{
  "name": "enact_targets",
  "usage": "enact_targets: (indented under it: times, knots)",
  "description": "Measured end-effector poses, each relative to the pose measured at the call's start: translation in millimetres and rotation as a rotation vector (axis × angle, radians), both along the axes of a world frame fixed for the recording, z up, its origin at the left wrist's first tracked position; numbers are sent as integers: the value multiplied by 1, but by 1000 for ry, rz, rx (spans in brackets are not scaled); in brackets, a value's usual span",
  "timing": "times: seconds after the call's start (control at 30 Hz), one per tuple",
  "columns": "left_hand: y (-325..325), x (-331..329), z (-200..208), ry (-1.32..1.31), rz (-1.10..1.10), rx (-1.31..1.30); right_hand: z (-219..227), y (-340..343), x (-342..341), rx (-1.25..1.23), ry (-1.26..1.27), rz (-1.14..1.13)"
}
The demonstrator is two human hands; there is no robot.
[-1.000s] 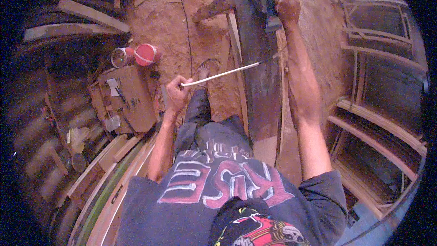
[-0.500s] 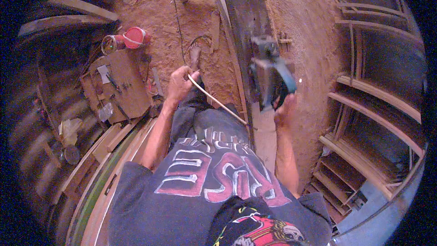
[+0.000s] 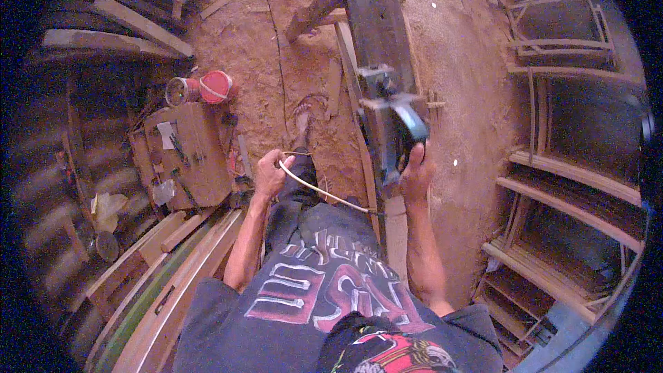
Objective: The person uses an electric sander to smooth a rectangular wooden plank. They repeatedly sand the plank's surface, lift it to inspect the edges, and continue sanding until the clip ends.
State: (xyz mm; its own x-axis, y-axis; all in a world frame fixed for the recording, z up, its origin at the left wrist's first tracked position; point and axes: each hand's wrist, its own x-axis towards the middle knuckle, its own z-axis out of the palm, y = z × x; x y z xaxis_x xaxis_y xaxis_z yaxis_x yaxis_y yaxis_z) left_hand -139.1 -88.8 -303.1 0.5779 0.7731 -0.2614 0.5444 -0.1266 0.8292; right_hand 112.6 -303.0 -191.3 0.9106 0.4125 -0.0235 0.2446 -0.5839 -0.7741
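Observation:
My right hand (image 3: pixel 416 174) is closed around the rear handle of a teal and grey power tool that looks like an electric planer (image 3: pixel 409 121). It rests on, or just over, a long dark wooden beam (image 3: pixel 371 7) running away from me; motion blur hides its exact contact. Nearer my body, the beam has a paler strip. My left hand (image 3: pixel 271 174) pinches a pale cord (image 3: pixel 321 190), lifted in a curve above my legs. The cord runs right toward the beam's near part, where its end is unclear.
A trestle-like wooden support (image 3: pixel 314 17) stands under the beam. Left are red buckets (image 3: pixel 215 88), a box (image 3: pixel 197 145) with tools on top, and stacked boards (image 3: pixel 148 249). Wooden frames (image 3: pixel 573 166) line the right side. Shavings cover the floor, and a dark cable (image 3: pixel 277 41) crosses it.
The planer in my right hand has moved farther along the beam and slightly left. My left hand still holds the cord, which curves more now. The whole view has shifted.

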Motion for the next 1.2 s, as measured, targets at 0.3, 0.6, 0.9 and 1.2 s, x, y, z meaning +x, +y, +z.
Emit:
enact_targets:
  times: [0.3, 0.6, 0.9, 1.2]
  knots:
    - [9, 3, 3, -62, 46, 42, 31, 173, 141, 127, -359, -11]
    - [4, 24, 12, -33, -55, 71, 59, 224, 223, 98, -342, 48]
    - [14, 34, 11, -19, -142, 62, -16, -48, -9, 86, -314, -101]
    - [9, 56, 17, -114, -223, 86, 31, -10, 18, 69, -200, -105]
